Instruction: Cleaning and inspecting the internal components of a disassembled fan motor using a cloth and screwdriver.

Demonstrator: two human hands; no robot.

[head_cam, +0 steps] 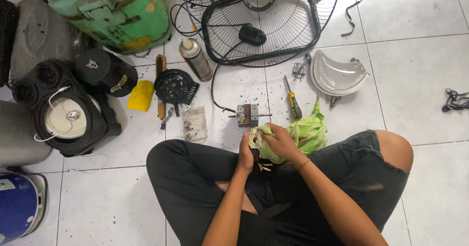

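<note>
I sit cross-legged on a white tiled floor. My left hand point(245, 154) grips a small pale part with metal pins point(256, 139) over my lap. My right hand point(279, 143) presses a light green cloth point(308, 133) against that part. Just ahead on the floor lies a small motor core with a shaft point(249, 114), a black cable running from it. A yellow-handled screwdriver point(292, 99) lies to its right.
A black fan guard point(259, 21) lies ahead, a white curved fan blade point(337, 74) to its right. A spray can point(195, 59), a black round housing point(175, 86), a clear bag of screws point(194, 124), a yellow piece point(141, 95) and a green tank point(112, 11) sit left.
</note>
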